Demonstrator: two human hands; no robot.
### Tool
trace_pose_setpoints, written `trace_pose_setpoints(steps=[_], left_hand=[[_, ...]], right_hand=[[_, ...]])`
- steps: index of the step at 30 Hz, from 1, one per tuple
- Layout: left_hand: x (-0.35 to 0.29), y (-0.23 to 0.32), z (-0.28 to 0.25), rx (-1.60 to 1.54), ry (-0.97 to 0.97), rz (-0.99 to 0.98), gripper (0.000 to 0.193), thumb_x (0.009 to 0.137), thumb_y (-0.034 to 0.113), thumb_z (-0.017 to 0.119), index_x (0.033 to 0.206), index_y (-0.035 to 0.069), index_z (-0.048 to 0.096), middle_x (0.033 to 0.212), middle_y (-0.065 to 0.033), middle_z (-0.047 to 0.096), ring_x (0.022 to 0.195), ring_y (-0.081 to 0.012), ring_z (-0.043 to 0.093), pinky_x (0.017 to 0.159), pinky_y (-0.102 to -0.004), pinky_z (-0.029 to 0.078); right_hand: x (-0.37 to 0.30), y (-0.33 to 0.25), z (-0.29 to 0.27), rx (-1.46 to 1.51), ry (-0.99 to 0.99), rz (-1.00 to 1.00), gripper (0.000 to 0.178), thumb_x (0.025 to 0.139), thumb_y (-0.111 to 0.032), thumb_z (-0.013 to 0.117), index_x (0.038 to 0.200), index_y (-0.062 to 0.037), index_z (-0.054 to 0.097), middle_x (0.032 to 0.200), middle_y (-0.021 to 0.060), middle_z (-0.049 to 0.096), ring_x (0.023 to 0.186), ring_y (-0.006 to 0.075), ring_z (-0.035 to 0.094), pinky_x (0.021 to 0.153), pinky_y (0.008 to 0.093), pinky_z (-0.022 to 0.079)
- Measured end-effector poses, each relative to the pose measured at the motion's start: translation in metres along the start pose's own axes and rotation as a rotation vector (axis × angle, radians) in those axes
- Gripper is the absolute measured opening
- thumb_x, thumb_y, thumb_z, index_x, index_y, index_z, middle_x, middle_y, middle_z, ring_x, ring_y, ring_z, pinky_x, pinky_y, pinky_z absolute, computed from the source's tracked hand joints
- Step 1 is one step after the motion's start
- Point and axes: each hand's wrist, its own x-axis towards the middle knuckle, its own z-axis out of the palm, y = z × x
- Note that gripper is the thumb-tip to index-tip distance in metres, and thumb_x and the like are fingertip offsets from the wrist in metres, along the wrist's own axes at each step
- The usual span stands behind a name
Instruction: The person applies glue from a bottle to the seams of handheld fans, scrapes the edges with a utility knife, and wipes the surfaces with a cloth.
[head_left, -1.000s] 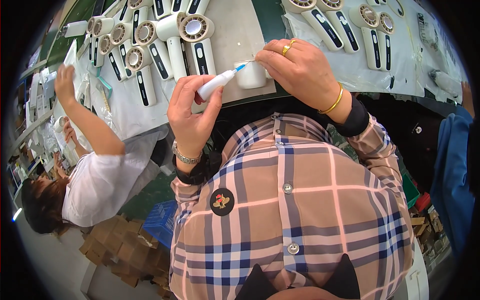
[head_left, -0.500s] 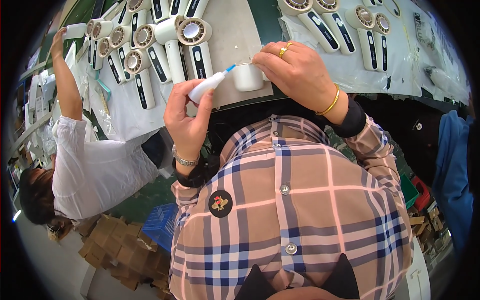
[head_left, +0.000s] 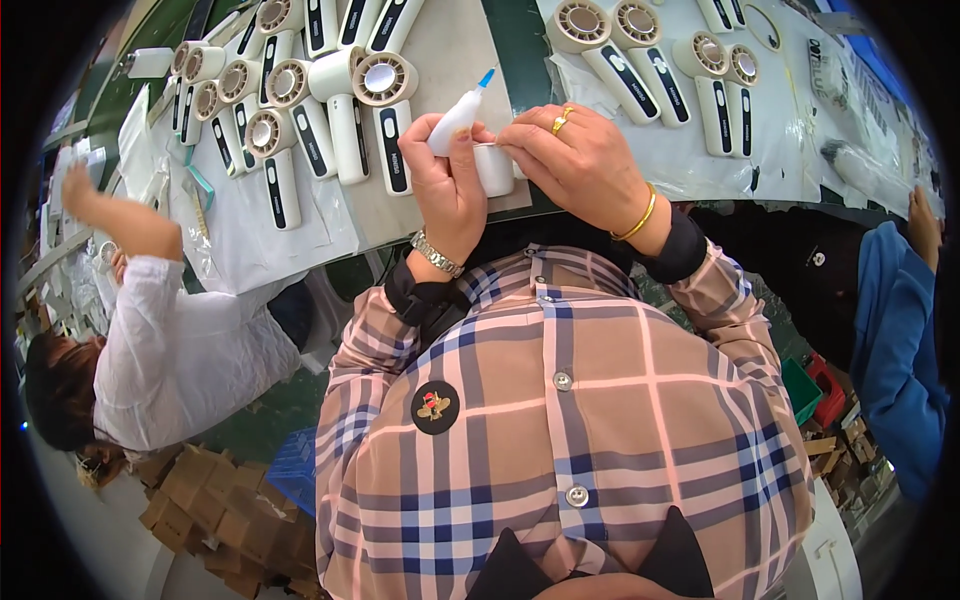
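My left hand [head_left: 447,195] is closed around a white squeeze bottle [head_left: 457,124] with a thin blue tip, which points up and away from me. Just right of it, a white rounded cup-shaped part [head_left: 496,174] is at the table's near edge. The thumb and fingers of my right hand [head_left: 580,165] pinch together at the part's upper rim; what they hold there is too small and hidden to name. Left fingertips also come close to that rim, and whether they touch it I cannot tell.
Several white handheld fans [head_left: 392,140] with beige round grilles lie at the left, and more fans [head_left: 622,85] lie at the right. A person in white [head_left: 190,370] works at the left, another in a blue sleeve [head_left: 900,330] at the right. Cardboard boxes [head_left: 215,500] lie behind.
My left hand has moved right beside the white part, and the bottle has turned more upright, its tip now away from the rim. The left co-worker's hand has dropped from a white object.
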Motion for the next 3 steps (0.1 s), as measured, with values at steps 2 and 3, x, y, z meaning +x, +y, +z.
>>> trace_pose_setpoints(steps=[2, 3], left_hand=[[-0.0001, -0.0042, 0.0026, 0.018, 0.009, -0.019, 0.022, 0.111, 0.016, 0.049, 0.124, 0.001, 0.039, 0.124, -0.0189, 0.062, 0.102, -0.0184, 0.068, 0.093, -0.0310, 0.052], [-0.0002, -0.0058, 0.0028, 0.031, 0.015, -0.012, 0.022, 0.111, 0.017, 0.049, 0.124, 0.001, 0.040, 0.126, -0.0203, 0.061, 0.103, -0.0189, 0.068, 0.093, -0.0314, 0.053]], right_hand=[[-0.0007, 0.0017, 0.0001, 0.019, 0.018, -0.001, 0.013, 0.089, -0.009, 0.072, 0.101, -0.0066, 0.070, 0.096, 0.0069, 0.070, 0.083, 0.0245, 0.068, 0.072, 0.0343, 0.052], [-0.0004, 0.0027, -0.0012, 0.015, 0.016, 0.001, 0.013, 0.089, -0.009, 0.072, 0.101, -0.0066, 0.070, 0.096, 0.0069, 0.070, 0.083, 0.0245, 0.068, 0.072, 0.0343, 0.052]])
